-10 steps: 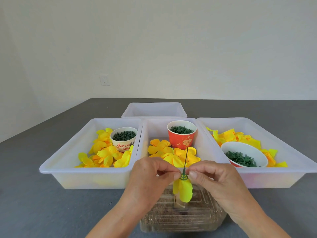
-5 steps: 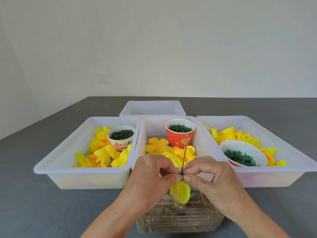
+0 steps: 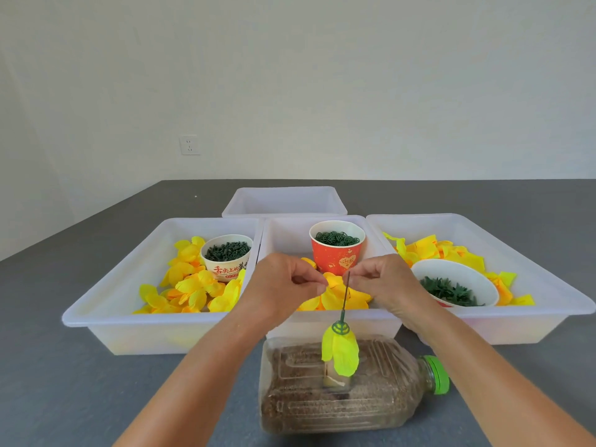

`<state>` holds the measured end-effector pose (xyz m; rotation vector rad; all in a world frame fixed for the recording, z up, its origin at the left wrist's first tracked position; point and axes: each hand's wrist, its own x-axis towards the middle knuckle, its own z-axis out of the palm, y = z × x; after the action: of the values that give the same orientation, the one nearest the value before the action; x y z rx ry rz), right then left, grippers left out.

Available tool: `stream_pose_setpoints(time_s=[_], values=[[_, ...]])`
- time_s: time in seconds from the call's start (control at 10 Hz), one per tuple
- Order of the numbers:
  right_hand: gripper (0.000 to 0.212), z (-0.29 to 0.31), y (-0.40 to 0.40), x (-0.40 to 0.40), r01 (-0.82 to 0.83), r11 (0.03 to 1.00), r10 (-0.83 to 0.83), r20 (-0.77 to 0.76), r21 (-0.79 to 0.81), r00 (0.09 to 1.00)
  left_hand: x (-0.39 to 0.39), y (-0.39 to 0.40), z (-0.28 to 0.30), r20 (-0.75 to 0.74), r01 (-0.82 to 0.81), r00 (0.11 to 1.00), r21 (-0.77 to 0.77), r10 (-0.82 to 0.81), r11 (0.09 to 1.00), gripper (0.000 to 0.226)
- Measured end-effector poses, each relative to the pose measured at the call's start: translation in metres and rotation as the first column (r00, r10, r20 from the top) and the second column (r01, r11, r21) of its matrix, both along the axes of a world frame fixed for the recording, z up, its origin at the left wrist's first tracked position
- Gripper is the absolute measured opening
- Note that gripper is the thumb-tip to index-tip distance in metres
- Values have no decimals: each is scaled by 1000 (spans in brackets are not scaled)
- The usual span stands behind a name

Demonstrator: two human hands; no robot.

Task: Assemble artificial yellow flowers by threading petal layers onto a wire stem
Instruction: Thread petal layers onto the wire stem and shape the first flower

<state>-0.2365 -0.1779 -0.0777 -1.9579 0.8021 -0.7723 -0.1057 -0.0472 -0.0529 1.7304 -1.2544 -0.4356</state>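
A thin dark wire stem hangs nearly upright in front of the middle tray. My right hand pinches its top end between thumb and forefinger. At its lower end sit a green calyx and a folded yellow petal layer, dangling over the bottle. My left hand is just left of the wire and apart from it, fingers curled with thumb against forefinger; I see nothing between them. Loose yellow petals lie in the middle tray behind the wire.
The left tray holds yellow petals and a white cup of green pieces. A red cup of green rings stands in the middle tray. In the right tray is a white bowl of green leaves. A clear bottle lies on its side nearest me.
My left hand has let go of the flower and drawn left. My right hand has lifted to the wire's top end, so calyx and petals now hang free below it.
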Motion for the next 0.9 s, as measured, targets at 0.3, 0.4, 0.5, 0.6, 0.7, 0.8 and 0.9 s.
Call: stream_pose_setpoints(time_s=[0.3,0.4,0.5,0.6,0.7,0.8,0.9], values=[[45,-5,-9,31,-142,970,18,-520,-199,854,22,-49,-23,408,-197,912,342,44,919,39],[43,-3,-12,35,-216,961,72,-603,-171,795,18,-56,-26,429,-176,902,474,-52,862,52],[36,0,-11,37,-246,953,72,-654,-178,753,17,-60,-26,416,-186,907,535,-65,824,43],[21,-3,-8,39,-195,956,16,-623,-220,782,19,-57,-27,355,-178,935,511,-17,841,40],[13,-7,-9,38,-119,967,-23,-540,-227,841,23,-56,-31,330,-146,944,432,-5,890,46],[13,-10,-14,33,34,991,-77,-350,-128,934,23,-53,-32,230,-139,972,377,53,916,61],[11,-10,-18,28,140,981,-124,-118,135,985,22,-51,-31,74,-112,993,296,94,949,68]])
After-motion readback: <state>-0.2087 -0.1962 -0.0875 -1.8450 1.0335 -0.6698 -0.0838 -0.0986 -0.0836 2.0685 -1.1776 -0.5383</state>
